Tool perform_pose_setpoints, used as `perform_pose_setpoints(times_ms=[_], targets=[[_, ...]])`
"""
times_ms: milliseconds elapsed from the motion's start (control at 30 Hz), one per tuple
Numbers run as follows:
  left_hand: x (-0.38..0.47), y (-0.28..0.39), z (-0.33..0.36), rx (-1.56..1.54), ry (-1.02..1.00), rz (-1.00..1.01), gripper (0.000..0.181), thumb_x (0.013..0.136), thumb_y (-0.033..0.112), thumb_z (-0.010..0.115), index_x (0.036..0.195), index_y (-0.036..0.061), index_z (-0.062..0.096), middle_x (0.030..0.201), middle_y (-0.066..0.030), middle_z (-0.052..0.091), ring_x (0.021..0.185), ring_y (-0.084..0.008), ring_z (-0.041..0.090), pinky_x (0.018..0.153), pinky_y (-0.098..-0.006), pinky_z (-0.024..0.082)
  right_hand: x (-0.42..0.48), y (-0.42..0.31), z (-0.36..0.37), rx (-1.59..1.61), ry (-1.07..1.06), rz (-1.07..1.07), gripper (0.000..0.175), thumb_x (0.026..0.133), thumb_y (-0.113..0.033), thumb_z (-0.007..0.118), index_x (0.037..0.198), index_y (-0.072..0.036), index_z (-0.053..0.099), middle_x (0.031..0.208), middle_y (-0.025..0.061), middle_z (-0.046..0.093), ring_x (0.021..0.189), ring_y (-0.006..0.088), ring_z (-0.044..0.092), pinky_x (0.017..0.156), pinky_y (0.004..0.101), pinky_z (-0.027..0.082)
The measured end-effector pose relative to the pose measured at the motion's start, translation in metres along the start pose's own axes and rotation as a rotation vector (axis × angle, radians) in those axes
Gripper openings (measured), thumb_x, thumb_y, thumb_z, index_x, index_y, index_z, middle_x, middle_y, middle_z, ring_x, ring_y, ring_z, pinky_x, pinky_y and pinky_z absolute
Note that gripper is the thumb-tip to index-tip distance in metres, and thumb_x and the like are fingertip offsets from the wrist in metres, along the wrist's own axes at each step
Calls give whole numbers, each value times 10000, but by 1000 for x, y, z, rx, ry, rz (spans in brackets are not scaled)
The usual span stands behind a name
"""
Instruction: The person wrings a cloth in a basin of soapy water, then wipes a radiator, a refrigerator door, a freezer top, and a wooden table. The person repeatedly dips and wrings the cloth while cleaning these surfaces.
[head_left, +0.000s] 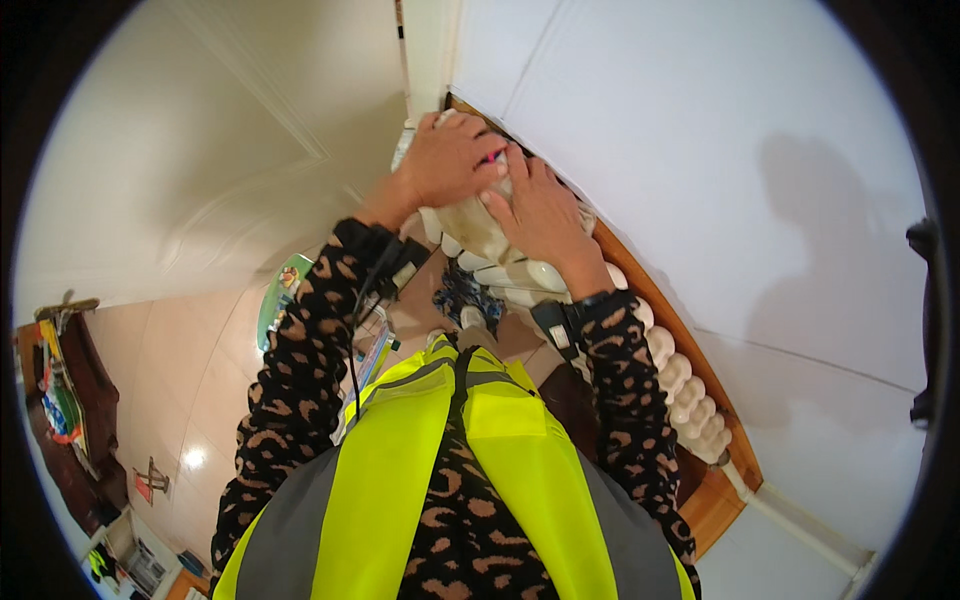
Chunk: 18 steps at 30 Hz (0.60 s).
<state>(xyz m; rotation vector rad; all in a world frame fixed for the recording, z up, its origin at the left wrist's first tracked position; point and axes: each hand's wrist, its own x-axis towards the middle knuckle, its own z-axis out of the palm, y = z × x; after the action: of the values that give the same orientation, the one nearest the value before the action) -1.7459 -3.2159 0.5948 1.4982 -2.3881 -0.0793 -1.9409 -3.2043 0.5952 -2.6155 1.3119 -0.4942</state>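
Note:
A pale, stained cloth (476, 225) is draped over the top of a white sectional radiator (679, 386) by the wall. My left hand (454, 161) lies on the far end of this cloth, its fingers curled into it. Close beside it, my right hand (544, 214) rests on the cloth with the thumb spread from the fingers. Between the two hands shows a small pink and dark blue patch (493, 157); what it belongs to is hidden. The fingers cover part of the cloth, so the right hand's grip is unclear.
A wooden shelf (742, 457) runs over the radiator along the white wall (675, 150). A white door (225, 150) stands at left. Below lies a blue patterned cloth (469, 296) by my feet. A green tabletop (279, 300), a small folding stool (152, 480) and dark wooden furniture (97, 390) are leftward.

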Motion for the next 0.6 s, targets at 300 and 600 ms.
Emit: perform_pose_setpoints(times_ms=[300,600], targets=[[10,-4,6,-30,36,12,286,973,339,506,1131,151,651,1144,-53,613,1116,-292,538,958,-458,389,6,3,10,63,91,84,577,930,-456,565,1323,-42,475,1080,221,642,990,413,629,807,486,522],[-40,42,23,150,195,31,507,992,260,453,1478,125,408,1474,-89,440,1387,-345,346,1127,-595,153,-46,1,10,-110,182,17,693,864,-502,648,1445,-171,464,1343,199,456,1229,393,421,999,561,374]])
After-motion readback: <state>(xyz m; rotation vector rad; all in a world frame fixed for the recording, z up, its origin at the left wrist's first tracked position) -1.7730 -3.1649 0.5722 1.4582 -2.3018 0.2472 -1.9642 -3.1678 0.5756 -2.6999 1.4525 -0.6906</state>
